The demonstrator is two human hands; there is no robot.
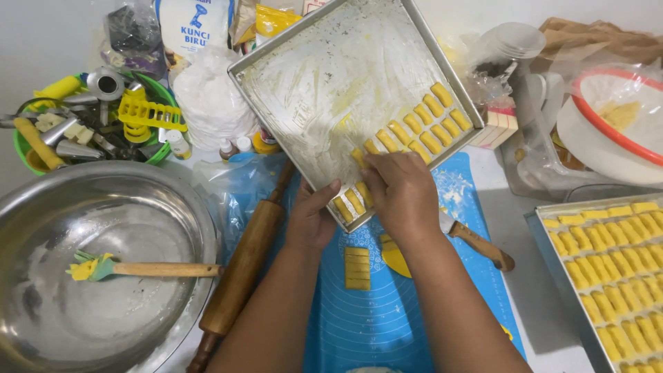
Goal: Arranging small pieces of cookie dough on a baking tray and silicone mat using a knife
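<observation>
A greased metal baking tray (324, 76) lies tilted across the table's middle, with two rows of small yellow dough pieces (421, 128) along its lower right edge. My left hand (312, 217) rests against the tray's near corner, fingers on the rim. My right hand (402, 193) lies over the tray's near end, fingertips down on a dough piece in the row; the piece itself is mostly hidden. Below the hands, a short stack of cut yellow dough strips (357, 268) sits on the blue silicone mat (380, 318).
A wooden rolling pin (242, 269) lies left of my arms. A big steel bowl (41, 228) holds a silicone brush (138, 268). A wooden-handled knife (480, 245) lies right. A second tray (545, 235) full of dough pieces fills the right edge. Green tool basket (160, 148) and bags stand behind.
</observation>
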